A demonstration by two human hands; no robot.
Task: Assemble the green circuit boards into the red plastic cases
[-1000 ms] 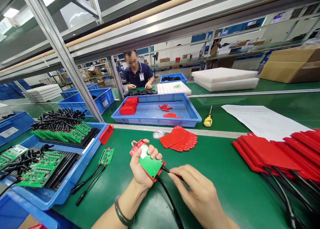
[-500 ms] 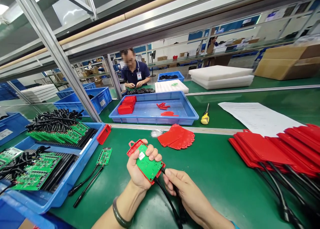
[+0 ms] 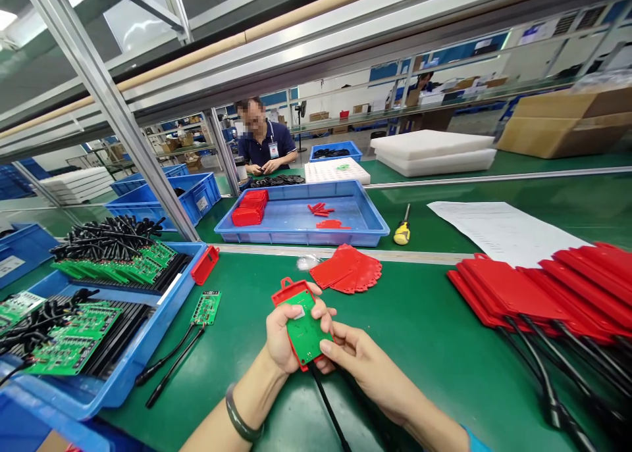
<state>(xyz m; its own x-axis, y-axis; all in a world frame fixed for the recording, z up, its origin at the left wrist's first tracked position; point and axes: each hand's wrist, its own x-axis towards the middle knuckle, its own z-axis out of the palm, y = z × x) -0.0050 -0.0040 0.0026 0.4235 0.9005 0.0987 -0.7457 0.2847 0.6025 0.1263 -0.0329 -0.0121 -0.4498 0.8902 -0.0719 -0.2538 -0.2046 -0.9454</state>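
Note:
My left hand (image 3: 286, 337) is wrapped around a red plastic case (image 3: 284, 295) with a green circuit board (image 3: 305, 337) lying in it. The board carries a small white label. At its lower right corner, the thumb of my right hand (image 3: 355, 356) presses on the board while the fingers curl behind the case. A black cable (image 3: 328, 402) runs down from the lower end of the case; a second is mostly hidden behind my right hand. Left of my hands, a loose circuit board (image 3: 206, 308) with two black cables lies on the green table.
A fan of red flat covers (image 3: 348, 269) lies just beyond my hands. Finished-looking red cases with cables (image 3: 518, 294) are piled at right. A blue bin (image 3: 148, 343) of boards stands left, a blue tray (image 3: 306, 235) ahead, beside a yellow screwdriver (image 3: 402, 233). Another person (image 3: 266, 143) sits opposite.
My left hand has moved slightly right and down with the case, which is now more upright. My right hand has shifted from the cable to the board's lower right corner.

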